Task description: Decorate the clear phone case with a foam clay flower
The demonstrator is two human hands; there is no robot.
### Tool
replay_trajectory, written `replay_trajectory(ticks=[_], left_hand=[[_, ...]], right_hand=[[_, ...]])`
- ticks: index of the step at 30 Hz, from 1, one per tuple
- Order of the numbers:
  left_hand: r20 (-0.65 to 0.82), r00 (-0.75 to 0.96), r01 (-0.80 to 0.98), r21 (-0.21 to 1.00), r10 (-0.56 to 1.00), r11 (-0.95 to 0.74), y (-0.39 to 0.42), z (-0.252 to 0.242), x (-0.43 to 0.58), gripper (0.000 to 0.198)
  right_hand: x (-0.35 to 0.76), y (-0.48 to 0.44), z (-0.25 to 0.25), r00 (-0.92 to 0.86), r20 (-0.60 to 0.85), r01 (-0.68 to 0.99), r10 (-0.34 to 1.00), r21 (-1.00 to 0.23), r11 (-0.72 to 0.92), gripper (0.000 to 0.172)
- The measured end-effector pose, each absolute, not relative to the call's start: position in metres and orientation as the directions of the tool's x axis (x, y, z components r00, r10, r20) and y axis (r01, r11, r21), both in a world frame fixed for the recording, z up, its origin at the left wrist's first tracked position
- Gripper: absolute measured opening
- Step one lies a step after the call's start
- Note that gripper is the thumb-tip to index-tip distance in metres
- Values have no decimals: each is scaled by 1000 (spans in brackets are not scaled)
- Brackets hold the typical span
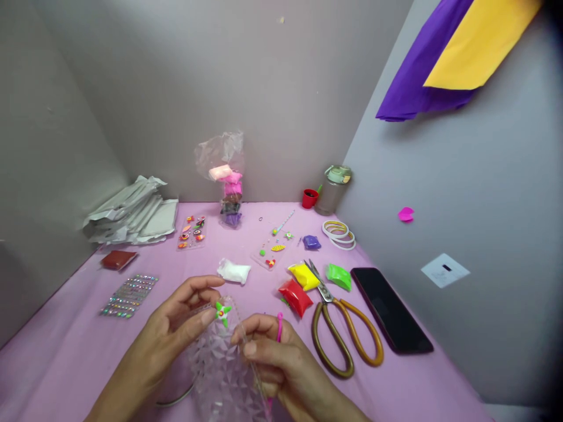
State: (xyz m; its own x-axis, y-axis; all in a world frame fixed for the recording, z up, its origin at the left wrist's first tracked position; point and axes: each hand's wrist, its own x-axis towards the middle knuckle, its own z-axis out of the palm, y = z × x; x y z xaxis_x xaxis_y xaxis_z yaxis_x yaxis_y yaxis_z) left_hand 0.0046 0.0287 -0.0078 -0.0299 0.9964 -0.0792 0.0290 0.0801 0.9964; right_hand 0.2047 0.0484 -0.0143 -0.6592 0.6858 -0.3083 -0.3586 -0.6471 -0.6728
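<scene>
A clear plastic piece with a faceted diamond pattern (222, 375) is held between my hands, tilted up over the table. A small green flower with a red and yellow centre (223, 314) sits at its upper left part. My left hand (178, 319) closes on that edge, thumb tip against the flower and fingers curled behind. My right hand (279, 357) pinches the right edge between thumb and fingers. A thin pink tool (280, 327) also sticks up from between my right fingers; its lower part is mostly hidden by the hand.
Large scissors (326, 299), red (295, 298), yellow (304, 276) and green clay packets (338, 276) and a phone (390, 310) lie right. A white packet (234, 272) and clear sheet with small decorations (269, 253) lie ahead; a gem sheet (129, 296) lies left.
</scene>
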Motion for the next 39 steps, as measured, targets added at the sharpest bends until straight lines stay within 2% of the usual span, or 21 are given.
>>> replay_trajectory(ticks=[18, 39], left_hand=[[-7, -33, 101, 995, 999, 11, 32, -16, 2, 25], [-60, -67, 56, 996, 996, 63, 29, -6, 7, 25]], right_hand=[[204, 48, -14, -656, -304, -369, 691, -669, -645, 22], [205, 48, -12, -676, -312, -361, 667, -649, -669, 22]])
